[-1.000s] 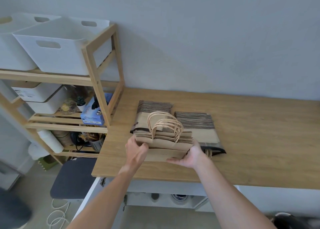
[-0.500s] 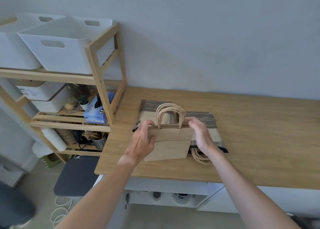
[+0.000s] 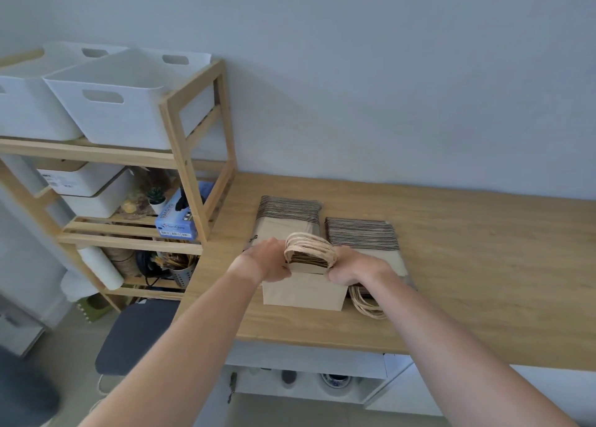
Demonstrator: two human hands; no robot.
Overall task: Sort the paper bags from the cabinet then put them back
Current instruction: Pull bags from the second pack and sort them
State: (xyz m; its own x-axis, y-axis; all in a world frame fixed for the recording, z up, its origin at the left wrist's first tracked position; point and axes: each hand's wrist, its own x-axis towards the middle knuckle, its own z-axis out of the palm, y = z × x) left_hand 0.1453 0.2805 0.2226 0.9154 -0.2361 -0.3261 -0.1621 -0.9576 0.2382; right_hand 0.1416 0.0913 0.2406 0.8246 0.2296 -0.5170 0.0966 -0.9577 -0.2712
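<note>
A bundle of small brown paper bags (image 3: 303, 293) with twisted paper handles stands upright on the wooden counter (image 3: 467, 265). My left hand (image 3: 267, 263) grips its left side and my right hand (image 3: 353, 265) grips its right side, near the handles. Behind it lie two flat stacks of bags with striped black-edged tops, one at the left (image 3: 288, 209) and one at the right (image 3: 361, 234). Loose paper handles (image 3: 367, 304) stick out under my right wrist.
A wooden shelf unit (image 3: 190, 181) stands left of the counter, holding white bins (image 3: 122, 104), a blue glove box (image 3: 177, 223) and small items. A dark stool (image 3: 135, 339) sits below the counter's left end. An open cabinet (image 3: 309, 378) lies under the counter.
The bundle went from lying tilted in my hands to standing upright on the counter. Both hands moved up its sides to the top by the handles.
</note>
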